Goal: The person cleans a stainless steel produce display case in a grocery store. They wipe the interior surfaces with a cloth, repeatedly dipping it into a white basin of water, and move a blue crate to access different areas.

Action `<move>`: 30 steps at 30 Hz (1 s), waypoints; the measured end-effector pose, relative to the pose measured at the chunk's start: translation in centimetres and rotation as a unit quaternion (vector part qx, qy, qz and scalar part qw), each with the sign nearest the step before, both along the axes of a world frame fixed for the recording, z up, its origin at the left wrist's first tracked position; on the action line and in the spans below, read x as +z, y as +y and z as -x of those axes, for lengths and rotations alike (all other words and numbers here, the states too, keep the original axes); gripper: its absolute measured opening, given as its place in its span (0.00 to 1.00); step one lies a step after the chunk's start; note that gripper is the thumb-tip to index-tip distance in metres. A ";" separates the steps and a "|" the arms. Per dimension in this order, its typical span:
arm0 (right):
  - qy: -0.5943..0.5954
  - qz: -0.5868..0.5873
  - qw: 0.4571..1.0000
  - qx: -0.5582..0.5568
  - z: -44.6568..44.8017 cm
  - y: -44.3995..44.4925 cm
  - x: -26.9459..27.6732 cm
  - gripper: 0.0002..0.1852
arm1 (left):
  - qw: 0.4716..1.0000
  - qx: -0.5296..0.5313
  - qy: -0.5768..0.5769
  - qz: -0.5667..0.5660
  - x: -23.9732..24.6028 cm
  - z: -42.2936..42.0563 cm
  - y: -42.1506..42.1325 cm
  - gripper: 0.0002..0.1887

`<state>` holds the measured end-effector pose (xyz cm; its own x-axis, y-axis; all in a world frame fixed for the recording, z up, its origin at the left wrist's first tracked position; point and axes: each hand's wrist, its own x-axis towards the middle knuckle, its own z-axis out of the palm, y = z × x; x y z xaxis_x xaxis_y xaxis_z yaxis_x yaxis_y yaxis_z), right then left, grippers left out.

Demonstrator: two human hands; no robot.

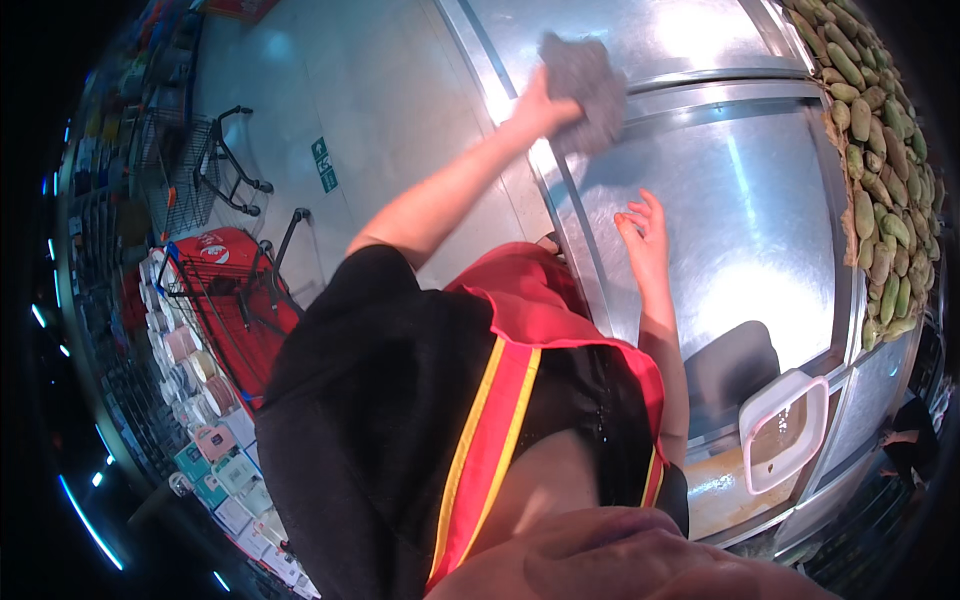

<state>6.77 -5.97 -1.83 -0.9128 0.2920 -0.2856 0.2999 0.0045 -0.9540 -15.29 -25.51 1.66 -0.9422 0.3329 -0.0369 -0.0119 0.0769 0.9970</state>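
Observation:
My left hand (541, 105) grips a grey cloth (589, 94), blurred by motion, over the near edge of a stainless steel counter (697, 172). The thumb presses on the cloth's lower side. My right hand (643, 225) hovers above the counter's bare metal, fingers slightly curled and apart, holding nothing. Towards the lower right, a pale plastic tub (750, 450) with some liquid in it rests at the counter's end, by a wet, brownish surface. I wear a red apron (547, 307) with yellow-edged straps over a black shirt.
A heap of elongated green vegetables (885, 187) lines the counter's far side. On the left, shopping carts (176, 172) stand on the tiled floor near a red-covered display (232, 262) with stacked goods. A person in dark clothes (911, 435) is at the far right.

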 end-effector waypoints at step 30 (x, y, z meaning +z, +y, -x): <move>-0.180 -0.021 0.978 -0.104 8.1 -5.7 -5.7 0.15 | 0.803 -0.175 0.071 0.565 -15.1 31.9 15.6 0.36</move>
